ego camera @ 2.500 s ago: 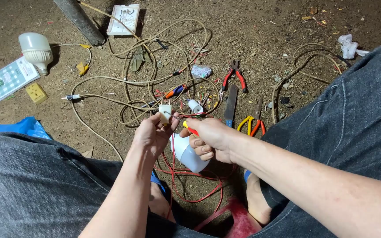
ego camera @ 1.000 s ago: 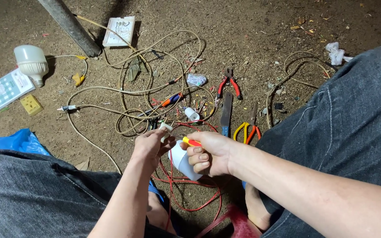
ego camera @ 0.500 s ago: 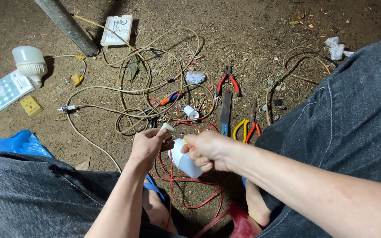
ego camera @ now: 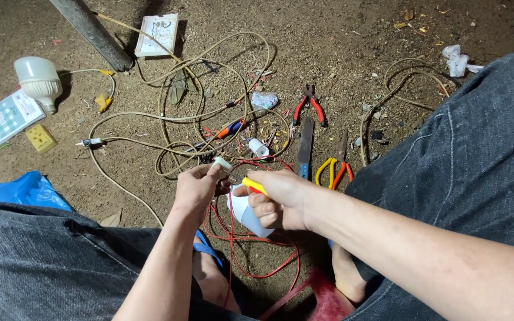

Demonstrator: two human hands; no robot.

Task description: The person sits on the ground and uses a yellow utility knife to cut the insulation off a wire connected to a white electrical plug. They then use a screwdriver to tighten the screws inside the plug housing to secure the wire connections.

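Screwdriver (ego camera: 253,185) close beside socket (ego camera: 222,164)

**What I can't see well**

My right hand (ego camera: 278,199) covers most of the white bulb (ego camera: 246,215), so I only see its lower side. The yellow tool (ego camera: 253,185) pokes out of my fist, and its tip is too small to make out. My left hand (ego camera: 196,185) hides most of the small white part (ego camera: 222,163) it pinches. The grey pole (ego camera: 93,32) is cut off at the top edge. The blue bag (ego camera: 22,190) slips under my leg. The red stool (ego camera: 322,300) runs off the bottom.
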